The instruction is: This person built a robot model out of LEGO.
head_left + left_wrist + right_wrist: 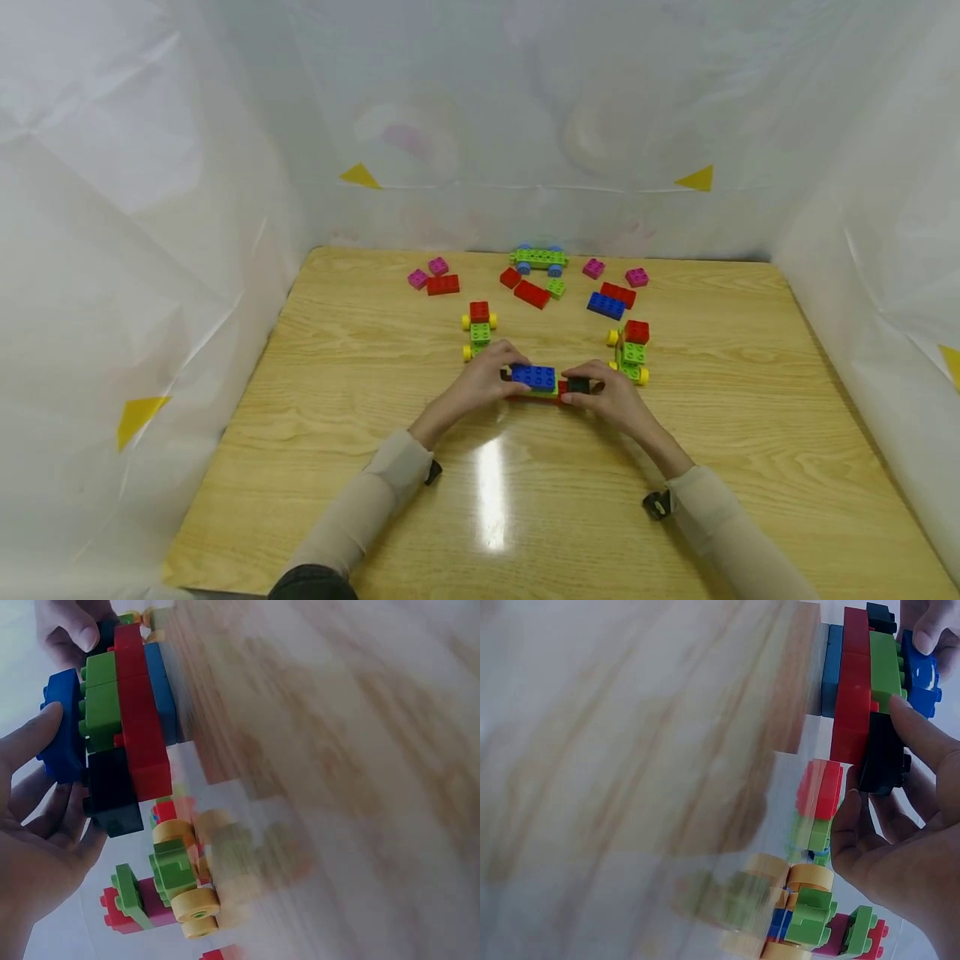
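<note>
A low block assembly stands at the middle of the table. In the left wrist view it has a blue layer [162, 697] at the bottom, red bricks [144, 727] above, then green bricks [102, 701] with a black brick [114, 791] at the near end. My left hand [483, 375] pinches a blue brick [534, 377] between thumb and fingers at the top of the green bricks; whether it is fully seated I cannot tell. At the assembly's right end, my right hand [611, 398] grips another black brick [883, 754] between thumb and fingers.
Two wheeled block vehicles flank the hands, one on the left [480, 333] and one on the right [633, 353]. Farther back lie a green wheeled base [540, 258], red bricks [532, 294], pink bricks [593, 267] and a loose blue brick [606, 306]. White sheeting [480, 217] surrounds the table.
</note>
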Available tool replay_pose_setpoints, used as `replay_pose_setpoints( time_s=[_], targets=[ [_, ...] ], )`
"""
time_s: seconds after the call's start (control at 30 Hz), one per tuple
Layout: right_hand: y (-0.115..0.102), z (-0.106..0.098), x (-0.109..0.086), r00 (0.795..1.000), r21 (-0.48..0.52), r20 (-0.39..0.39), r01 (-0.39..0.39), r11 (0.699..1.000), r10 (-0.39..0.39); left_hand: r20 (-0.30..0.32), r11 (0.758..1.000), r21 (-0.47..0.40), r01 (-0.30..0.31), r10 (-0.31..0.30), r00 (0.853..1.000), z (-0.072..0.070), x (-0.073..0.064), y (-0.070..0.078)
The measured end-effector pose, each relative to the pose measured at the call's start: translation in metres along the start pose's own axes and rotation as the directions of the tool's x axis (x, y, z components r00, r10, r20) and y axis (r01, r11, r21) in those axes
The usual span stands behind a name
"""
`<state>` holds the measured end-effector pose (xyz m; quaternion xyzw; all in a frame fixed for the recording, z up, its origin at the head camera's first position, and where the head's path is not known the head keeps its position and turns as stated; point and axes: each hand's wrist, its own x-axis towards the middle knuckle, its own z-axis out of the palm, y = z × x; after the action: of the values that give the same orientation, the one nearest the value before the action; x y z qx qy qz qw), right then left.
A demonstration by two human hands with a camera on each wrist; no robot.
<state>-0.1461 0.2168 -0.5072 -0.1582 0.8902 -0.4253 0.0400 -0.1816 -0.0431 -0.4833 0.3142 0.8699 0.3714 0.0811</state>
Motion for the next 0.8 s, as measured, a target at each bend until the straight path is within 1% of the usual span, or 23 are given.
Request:
replay_pose_setpoints(
  time_s=[0.13, 0.27, 0.5, 0.7, 0.8],
  targets=[
    [-0.0014, -0.0005, -0.0006, 1.0, 0.02, 0.002, -0.004, 1.0, 0.003, -0.003, 1.0, -0.002, -0.003, 0.003, 1.0, 0.003, 0.002, -0.003],
    [-0.0022, -0.0008, -0.0006, 1.0, 0.024, 0.007, -0.013, 1.0, 0.013, 0.01, 1.0, -0.01, -0.008, 0.008, 1.0, 0.0045, 0.0036, -0.0043],
    [-0.0047, -0.0019, 0.0001, 1.0, 0.029, 0.007, -0.023, 0.999, 0.023, 0.026, 0.999, -0.05, -0.009, 0.011, 1.0, 0.0055, 0.0063, -0.004],
    [-0.0046, -0.0018, 0.0005, 1.0, 0.038, 0.011, -0.024, 0.999, 0.024, 0.038, 0.999, -0.052, -0.007, 0.009, 0.999, 0.0065, 0.0075, -0.0044],
    [-0.005, -0.0016, 0.0, 1.0, 0.039, 0.012, -0.03, 0.999, 0.029, 0.04, 0.999, -0.051, -0.016, 0.018, 0.999, 0.0077, 0.007, -0.0056]
  ],
)
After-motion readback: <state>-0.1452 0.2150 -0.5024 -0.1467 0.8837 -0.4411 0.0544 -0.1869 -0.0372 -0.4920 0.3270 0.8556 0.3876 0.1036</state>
